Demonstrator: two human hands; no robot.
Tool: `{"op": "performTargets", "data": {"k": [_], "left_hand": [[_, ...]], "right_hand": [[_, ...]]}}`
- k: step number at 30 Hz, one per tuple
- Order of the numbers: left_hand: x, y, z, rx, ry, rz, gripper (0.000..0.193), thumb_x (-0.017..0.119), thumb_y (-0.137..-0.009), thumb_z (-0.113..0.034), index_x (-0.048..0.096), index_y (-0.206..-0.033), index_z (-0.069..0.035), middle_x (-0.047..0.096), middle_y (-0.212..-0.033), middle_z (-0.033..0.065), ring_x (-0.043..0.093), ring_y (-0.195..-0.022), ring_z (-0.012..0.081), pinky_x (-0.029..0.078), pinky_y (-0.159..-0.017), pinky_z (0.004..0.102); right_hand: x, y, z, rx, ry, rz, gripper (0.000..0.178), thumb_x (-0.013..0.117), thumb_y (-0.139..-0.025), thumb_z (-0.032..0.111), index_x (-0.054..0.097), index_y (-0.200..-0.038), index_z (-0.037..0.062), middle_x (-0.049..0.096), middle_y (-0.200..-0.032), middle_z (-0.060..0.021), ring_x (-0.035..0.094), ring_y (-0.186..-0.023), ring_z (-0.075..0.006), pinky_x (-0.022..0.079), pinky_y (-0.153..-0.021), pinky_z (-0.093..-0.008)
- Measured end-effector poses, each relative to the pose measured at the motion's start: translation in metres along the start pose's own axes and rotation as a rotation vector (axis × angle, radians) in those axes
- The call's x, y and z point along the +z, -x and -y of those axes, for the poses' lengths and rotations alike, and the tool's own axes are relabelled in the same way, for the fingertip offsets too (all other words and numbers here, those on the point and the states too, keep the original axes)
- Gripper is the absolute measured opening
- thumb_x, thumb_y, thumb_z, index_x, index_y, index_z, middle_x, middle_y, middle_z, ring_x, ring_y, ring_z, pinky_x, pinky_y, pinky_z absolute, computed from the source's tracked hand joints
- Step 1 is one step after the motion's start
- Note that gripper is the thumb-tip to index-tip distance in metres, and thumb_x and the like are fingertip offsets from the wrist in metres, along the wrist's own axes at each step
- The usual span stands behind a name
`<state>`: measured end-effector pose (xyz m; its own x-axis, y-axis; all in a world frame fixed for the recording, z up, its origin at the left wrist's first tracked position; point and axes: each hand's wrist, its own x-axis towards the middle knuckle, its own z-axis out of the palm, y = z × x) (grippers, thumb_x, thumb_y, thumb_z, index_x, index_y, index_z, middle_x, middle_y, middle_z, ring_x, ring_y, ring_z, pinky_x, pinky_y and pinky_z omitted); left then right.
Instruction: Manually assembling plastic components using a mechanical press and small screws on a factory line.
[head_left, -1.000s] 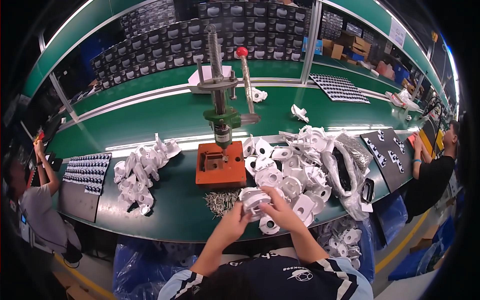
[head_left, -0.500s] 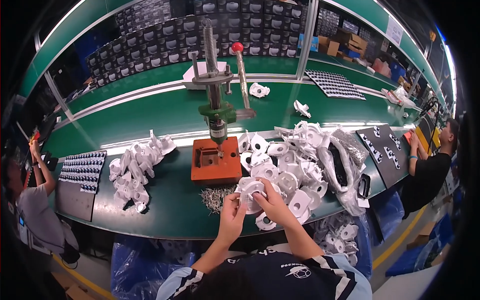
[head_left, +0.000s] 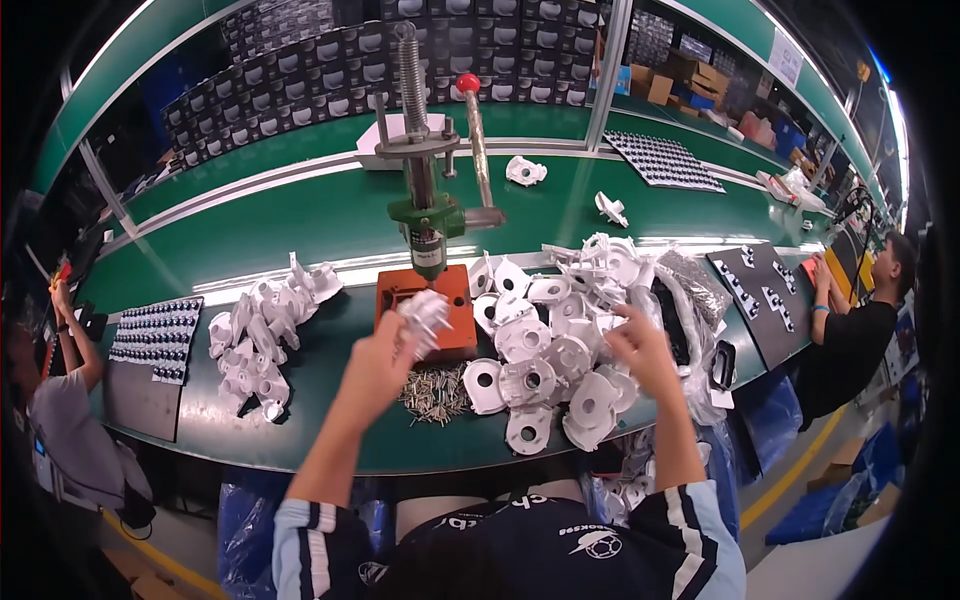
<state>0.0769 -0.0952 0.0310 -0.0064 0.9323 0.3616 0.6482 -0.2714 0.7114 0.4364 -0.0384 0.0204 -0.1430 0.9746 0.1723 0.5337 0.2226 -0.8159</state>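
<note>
My left hand (head_left: pixel 378 368) is closed round a white plastic part (head_left: pixel 427 318), a little blurred by motion. It holds the part over the front of the orange block (head_left: pixel 464 296) at the foot of a green hand press (head_left: pixel 428 215). Further right, my right hand (head_left: pixel 642 348) hovers at the edge of a heap of white plastic housings (head_left: pixel 536 380) with round holes. Its fingers are bent and apart, with nothing visible between them. A pile of small metal pins (head_left: pixel 436 397) lies on the bench just in front of the block.
Another stack of white parts (head_left: pixel 262 325) lies to the left, beside a dark board (head_left: pixel 145 392) with small pieces. Clear plastic bags (head_left: pixel 692 300) lie right of the heap. The press's red-knobbed lever (head_left: pixel 468 84) stands up behind. Co-workers sit at both sides.
My hands have parted. The left has carried the white part leftward to the orange block, while the right has let go of it and moved right over the heap.
</note>
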Motion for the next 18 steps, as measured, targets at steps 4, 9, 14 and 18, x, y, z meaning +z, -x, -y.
{"op": "performTargets", "data": {"k": [4,9,14,18], "left_hand": [[-0.002,-0.022,0.047,0.243,-0.537,-0.032,0.013,0.057,-0.081,-0.011,0.051,-0.091,-0.005,0.060,-0.084,0.0136,0.061,-0.076,0.0331,0.051,-0.061,0.0395],[0.039,-0.038,0.088,0.467,-0.681,-0.084,0.012,0.058,-0.075,-0.011,0.053,-0.085,-0.005,0.059,-0.091,0.0136,0.060,-0.090,0.0311,0.050,-0.077,0.0414],[0.045,-0.039,0.085,0.389,-0.680,-0.125,0.009,0.059,-0.077,-0.014,0.055,-0.080,-0.006,0.059,-0.095,0.0175,0.060,-0.093,0.0323,0.050,-0.079,0.0406],[0.042,-0.034,0.106,0.342,-0.595,-0.016,0.014,0.061,-0.080,-0.019,0.057,-0.082,-0.006,0.059,-0.106,0.0209,0.058,-0.099,0.0341,0.049,-0.080,0.0419]], "right_hand": [[-0.029,-0.010,-0.032,-0.108,0.332,-0.131,0.021,0.063,-0.079,0.011,0.062,-0.096,-0.0014,0.064,-0.086,-0.0124,0.059,-0.065,-0.0175,0.048,-0.060,-0.0287],[0.010,-0.017,-0.039,-0.214,0.552,-0.052,0.024,0.062,-0.080,0.028,0.063,-0.091,0.0066,0.057,-0.088,-0.0136,0.059,-0.080,-0.0315,0.047,-0.070,-0.0394],[0.011,-0.029,-0.047,-0.113,0.451,-0.036,0.021,0.062,-0.080,0.029,0.063,-0.087,0.0088,0.055,-0.084,-0.0125,0.059,-0.076,-0.0317,0.047,-0.068,-0.0401],[0.004,-0.036,-0.038,-0.084,0.404,0.021,0.021,0.064,-0.080,0.024,0.063,-0.091,0.0054,0.057,-0.085,-0.0136,0.062,-0.072,-0.0276,0.048,-0.065,-0.0364]]}}
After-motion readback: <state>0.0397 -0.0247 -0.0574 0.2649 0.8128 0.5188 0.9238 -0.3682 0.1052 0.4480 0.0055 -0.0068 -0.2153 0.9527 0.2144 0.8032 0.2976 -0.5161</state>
